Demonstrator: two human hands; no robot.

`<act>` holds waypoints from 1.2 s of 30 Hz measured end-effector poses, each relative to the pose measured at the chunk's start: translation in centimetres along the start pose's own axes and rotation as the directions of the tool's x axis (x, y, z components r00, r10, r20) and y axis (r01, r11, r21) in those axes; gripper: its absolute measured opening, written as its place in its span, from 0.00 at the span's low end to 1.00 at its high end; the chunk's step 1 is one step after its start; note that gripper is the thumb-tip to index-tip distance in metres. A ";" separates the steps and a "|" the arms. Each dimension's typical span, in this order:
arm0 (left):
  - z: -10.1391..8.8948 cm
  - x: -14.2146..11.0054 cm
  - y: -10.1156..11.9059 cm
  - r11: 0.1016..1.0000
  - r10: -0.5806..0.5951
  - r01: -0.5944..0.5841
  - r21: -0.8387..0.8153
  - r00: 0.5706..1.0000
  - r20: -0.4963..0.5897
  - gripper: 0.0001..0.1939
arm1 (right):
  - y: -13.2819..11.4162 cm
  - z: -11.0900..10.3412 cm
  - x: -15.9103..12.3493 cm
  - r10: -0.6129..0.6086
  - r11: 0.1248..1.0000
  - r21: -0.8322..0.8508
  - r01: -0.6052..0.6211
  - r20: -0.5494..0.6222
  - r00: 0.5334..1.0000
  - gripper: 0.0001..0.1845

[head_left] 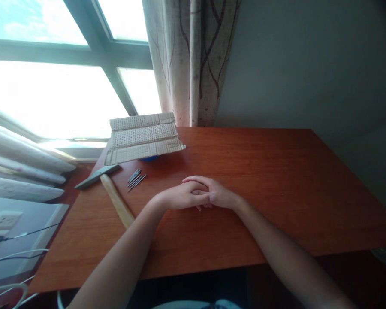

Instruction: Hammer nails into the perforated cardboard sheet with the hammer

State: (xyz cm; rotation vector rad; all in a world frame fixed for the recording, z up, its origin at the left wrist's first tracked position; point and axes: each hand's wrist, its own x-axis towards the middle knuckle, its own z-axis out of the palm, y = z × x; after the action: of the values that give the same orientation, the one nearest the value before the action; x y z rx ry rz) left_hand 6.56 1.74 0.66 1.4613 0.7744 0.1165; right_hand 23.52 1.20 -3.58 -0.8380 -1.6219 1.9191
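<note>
Both of my hands rest together over the middle of the wooden table. My left hand (pixel 183 196) and my right hand (pixel 221 194) are clasped, the right fingers lying across the left. Their fingers are folded around each other, and no object shows in them. To the left lies a hammer (pixel 117 201) with a dark metal head and a pale wooden handle; my left forearm hides the handle's end. Several metal nails (pixel 135 180) lie in a small pile between the hammer and my left hand.
A ridged sheet of cardboard (pixel 144 136) sits at the back left, raised on a mostly hidden blue thing (pixel 150 158). The reddish table (pixel 276 171) reaches toward the right wall. A curtain (pixel 180 60), window and wall socket (pixel 6 220) with cables are beyond its edges.
</note>
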 end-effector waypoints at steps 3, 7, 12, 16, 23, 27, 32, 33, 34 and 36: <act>0.0 0.0 -0.1 1.000 0.005 -0.005 0.000 1.000 0.006 0.28 | -0.3 0.0 0.1 0.006 1.000 -0.019 -0.006 -0.013 1.000 0.29; 0.0 -0.1 0.0 1.000 0.010 -0.010 0.001 1.000 -0.004 0.24 | -0.7 0.1 0.0 -0.016 1.000 -0.027 0.015 -0.026 1.000 0.29; -0.1 -0.2 0.1 1.000 0.018 -0.018 0.009 1.000 -0.004 0.22 | -0.7 0.0 0.0 -0.004 0.999 -0.036 0.004 -0.016 1.000 0.30; -0.6 -0.4 0.2 0.986 0.077 -0.078 0.150 0.997 0.019 0.24 | -1.1 0.1 0.0 -0.109 0.980 -0.171 0.098 -0.053 0.993 0.28; -1.0 -0.7 0.3 0.979 0.124 -0.136 0.153 0.988 0.088 0.26 | -1.4 0.1 -0.1 -0.156 0.964 -0.221 0.149 -0.016 0.988 0.27; -0.7 -0.5 0.4 0.992 0.063 -0.069 0.103 0.996 0.059 0.26 | -0.7 0.1 -0.1 -0.051 0.993 -0.109 0.049 -0.016 0.999 0.28; -0.5 -0.4 0.3 0.996 0.043 -0.046 0.082 0.998 0.038 0.25 | 0.0 0.0 0.0 0.004 0.999 -0.033 -0.005 -0.013 1.000 0.29; -0.5 -0.4 0.3 0.996 0.044 -0.047 0.081 0.998 0.035 0.25 | 0.1 0.0 0.0 0.004 0.999 -0.034 -0.004 -0.016 1.000 0.29; -0.5 -0.4 0.2 0.995 0.045 -0.048 0.083 0.998 0.032 0.25 | 0.1 0.0 0.0 0.002 0.999 -0.035 -0.003 -0.019 1.000 0.29; -0.5 -0.3 0.2 0.994 0.051 -0.053 0.091 0.998 0.031 0.24 | 0.0 0.1 0.0 -0.003 0.999 -0.042 0.002 -0.026 1.000 0.28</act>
State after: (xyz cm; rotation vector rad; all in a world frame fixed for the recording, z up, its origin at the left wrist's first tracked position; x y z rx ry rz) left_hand 6.11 2.00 1.00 1.5673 0.7264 0.1008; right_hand 23.47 1.18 -3.56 -0.8744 -1.6521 1.8705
